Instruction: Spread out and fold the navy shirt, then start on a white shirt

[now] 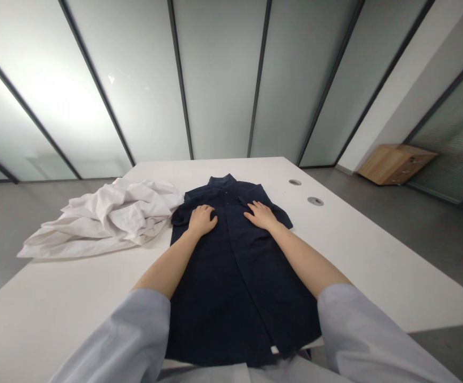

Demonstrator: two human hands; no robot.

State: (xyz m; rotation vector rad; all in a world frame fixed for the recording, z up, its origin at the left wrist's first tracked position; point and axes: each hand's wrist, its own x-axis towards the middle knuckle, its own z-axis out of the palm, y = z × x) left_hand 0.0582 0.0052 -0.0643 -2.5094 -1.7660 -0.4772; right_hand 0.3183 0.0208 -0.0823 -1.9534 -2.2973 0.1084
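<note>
A dark navy short-sleeved shirt (231,276) lies front up and buttoned on the table, its collar at the far end and its hem at the near edge. My left hand (202,220) rests on the left side of its chest, fingers pointing away from me. On the right side of the chest lies my right hand (261,215), palm down with the fingers spread. Neither hand grasps the cloth. A small white tag shows near the hem.
A heap of crumpled white cloth (111,218) lies left of the shirt, overhanging the left edge of the white table (375,266). Two round cable grommets (316,201) sit at the right. A wooden cabinet (394,164) stands on the floor beyond, near frosted glass panels.
</note>
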